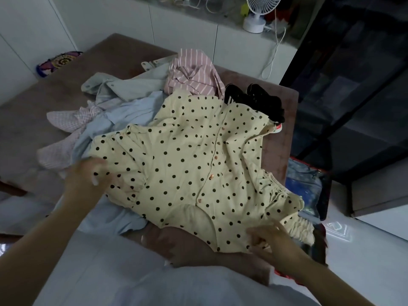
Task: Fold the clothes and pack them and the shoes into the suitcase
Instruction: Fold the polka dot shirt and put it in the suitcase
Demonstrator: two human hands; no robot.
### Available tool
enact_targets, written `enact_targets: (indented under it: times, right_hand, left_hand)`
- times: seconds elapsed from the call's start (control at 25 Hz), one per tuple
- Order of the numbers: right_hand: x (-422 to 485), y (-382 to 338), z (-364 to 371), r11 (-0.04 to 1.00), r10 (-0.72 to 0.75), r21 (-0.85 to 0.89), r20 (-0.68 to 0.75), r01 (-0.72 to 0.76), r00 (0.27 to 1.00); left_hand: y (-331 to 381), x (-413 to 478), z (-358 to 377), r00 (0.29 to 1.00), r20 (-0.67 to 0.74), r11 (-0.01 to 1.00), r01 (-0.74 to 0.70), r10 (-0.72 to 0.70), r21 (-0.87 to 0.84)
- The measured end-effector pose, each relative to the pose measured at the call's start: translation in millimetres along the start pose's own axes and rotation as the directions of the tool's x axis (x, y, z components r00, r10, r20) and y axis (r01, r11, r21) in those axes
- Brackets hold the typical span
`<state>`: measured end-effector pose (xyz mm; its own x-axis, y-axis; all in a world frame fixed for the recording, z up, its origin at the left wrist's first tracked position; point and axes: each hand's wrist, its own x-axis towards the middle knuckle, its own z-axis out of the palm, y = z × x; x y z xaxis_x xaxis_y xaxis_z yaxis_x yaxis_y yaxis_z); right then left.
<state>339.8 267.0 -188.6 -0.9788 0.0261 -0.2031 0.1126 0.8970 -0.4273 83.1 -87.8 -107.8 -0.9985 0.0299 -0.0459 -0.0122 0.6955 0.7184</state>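
- Five garments were counted: polka-dot blouse (198, 164), light blue garment (132, 115), pink checked garment (66, 122), grey-green jacket (128, 85), pink striped shirt (194, 74).
- Two black shoes (254, 100) lay far right.
- One suitcase (309, 184) stood right.
- One fan (258, 12) stood far.
- Two hands were near: left hand (88, 175), right hand (271, 239).

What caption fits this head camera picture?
Left hand and right hand touch a dotted yellow top spread on the bed.

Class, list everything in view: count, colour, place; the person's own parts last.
blouse: one, cream with black dots, spread on bed
bed: one, brown, under clothes
blue garment: one, pale, beneath blouse
checked garment: one, pink, left
jacket: one, grey, behind blouse
striped shirt: one, pink, far end
shoes: black, far right, count unclear
suitcase: one, red rim, floor right
fan: one, white, counter
cushion: one, multicoloured, far left
left grip: one, on blouse, blurred
right grip: one, blouse's near edge
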Motion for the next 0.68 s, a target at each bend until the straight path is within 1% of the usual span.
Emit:
enact_targets:
  times: [0.04, 0.08, 0.12, 0.16, 0.2, 0.24, 0.28, 0.32, 0.36, 0.4, 0.44, 0.48, 0.52, 0.56, 0.6, 0.64, 0.68]
  right_hand:
    - [-1, 0, -2, 0.996, 0.060, 0.068, -0.094, -0.054, 0.994]
    - [-1, -1, -4, 0.989, 0.128, 0.099, -0.218, -0.109, 0.968]
    - [0, -1, -7, 0.974, 0.218, 0.133, -0.335, -0.183, 0.917]
    - [1, 0, -11, 0.937, 0.347, 0.189, -0.406, -0.294, 0.845]
    - [1, 1, -15, 0.865, 0.499, 0.278, -0.401, -0.417, 0.769]
    - [0, 3, -20, 0.762, 0.644, 0.375, -0.347, -0.528, 0.682]
    - [1, 5, -23, 0.639, 0.759, 0.473, -0.258, -0.607, 0.598]
    - [3, 2, -27, 0.518, 0.837, 0.556, -0.171, -0.650, 0.520]
    - [6, 2, -29, 0.412, 0.883, 0.641, -0.105, -0.647, 0.458]
    - [9, 0, -30, 0.326, 0.911, 0.713, -0.060, -0.621, 0.409]
    - [12, 0, -31, 0.244, 0.930, 0.774, -0.016, -0.585, 0.367]
    - [15, 0, -32, 0.160, 0.943, 0.815, 0.040, -0.557, 0.329]
    - [17, 1, -33, 0.092, 0.948, 0.829, 0.096, -0.552, 0.303]
    - [19, 1, -35, 0.051, 0.948, 0.831, 0.134, -0.553, 0.288]
    - [19, 2, -35, 0.012, 0.948, 0.841, 0.162, -0.540, 0.273]
    - [19, 3, -35, 0.008, 0.949, 0.863, 0.153, -0.506, 0.276]
    - [19, -2, -37, 0.028, 0.952, 0.904, 0.106, -0.427, 0.287]
  left_hand:
    - [-11, 10, 2, 0.995, -0.038, 0.996, 0.092, -0.092, 0.013]
    - [-20, 18, 4, 0.981, -0.050, 0.982, 0.190, -0.189, 0.012]
    - [-21, 21, 2, 0.957, -0.057, 0.958, 0.281, -0.284, -0.052]
    - [-26, 29, 3, 0.942, -0.058, 0.941, 0.323, -0.329, -0.102]
    - [-22, 32, 3, 0.941, -0.039, 0.934, 0.328, -0.337, -0.143]
    - [-18, 34, 5, 0.956, -0.046, 0.945, 0.280, -0.291, -0.169]
    - [-6, 30, 6, 0.972, -0.053, 0.953, 0.212, -0.229, -0.215]
    - [4, 28, 10, 0.987, -0.075, 0.962, 0.117, -0.139, -0.246]
    - [16, 23, 15, 0.996, -0.089, 0.965, 0.006, -0.030, -0.261]
    - [25, 18, 23, 0.993, -0.064, 0.968, -0.108, 0.096, -0.226]
    - [37, 9, 32, 0.972, 0.002, 0.956, -0.230, 0.234, -0.182]
    - [45, 0, 43, 0.917, 0.086, 0.918, -0.381, 0.390, -0.109]
    - [47, -9, 54, 0.816, 0.203, 0.836, -0.548, 0.542, -0.030]
    - [44, -15, 63, 0.698, 0.340, 0.725, -0.686, 0.631, 0.064]
    - [40, -19, 71, 0.603, 0.491, 0.617, -0.771, 0.629, 0.157]
    - [30, -19, 76, 0.569, 0.607, 0.535, -0.803, 0.555, 0.264]
    - [18, -17, 81, 0.576, 0.657, 0.469, -0.807, 0.487, 0.360]
